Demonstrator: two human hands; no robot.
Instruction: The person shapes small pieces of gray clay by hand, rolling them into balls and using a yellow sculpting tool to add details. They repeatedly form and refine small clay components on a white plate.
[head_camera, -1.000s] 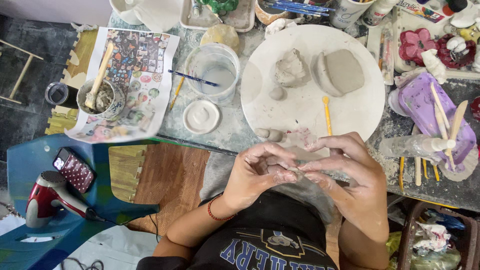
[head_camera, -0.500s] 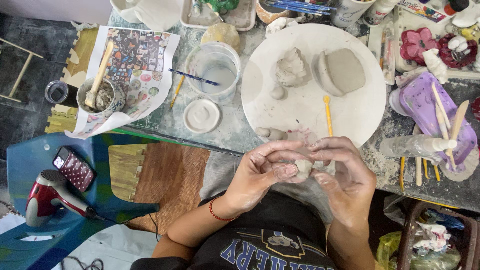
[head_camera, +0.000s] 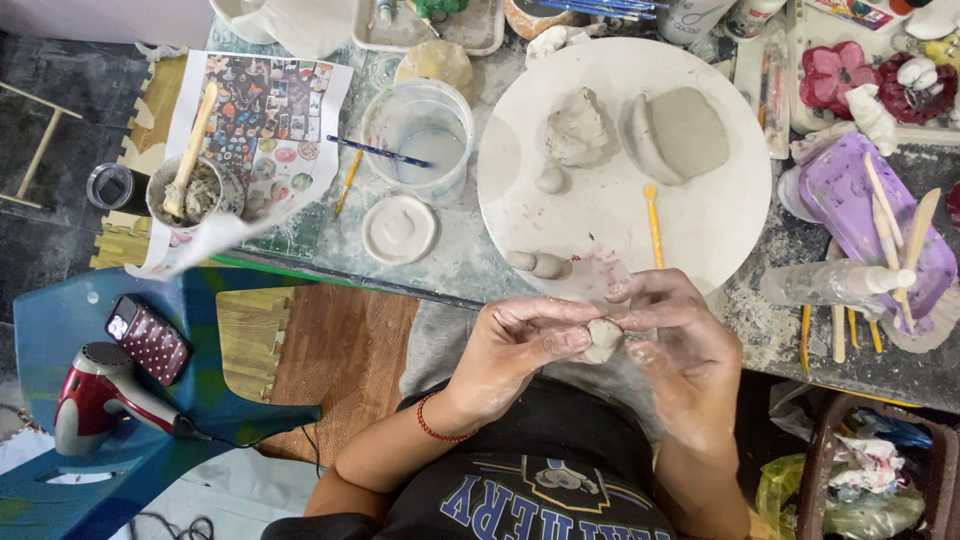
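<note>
- The left hand (head_camera: 515, 345) and right hand (head_camera: 680, 345) are pinching a small clay lump (head_camera: 603, 338) between fingertips.
- They are hovering near the round white board (head_camera: 610, 215).

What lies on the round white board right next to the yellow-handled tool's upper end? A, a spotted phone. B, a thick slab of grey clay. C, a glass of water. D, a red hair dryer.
B: the grey clay slab rests on the round white board, just above the yellow-handled tool.
</note>
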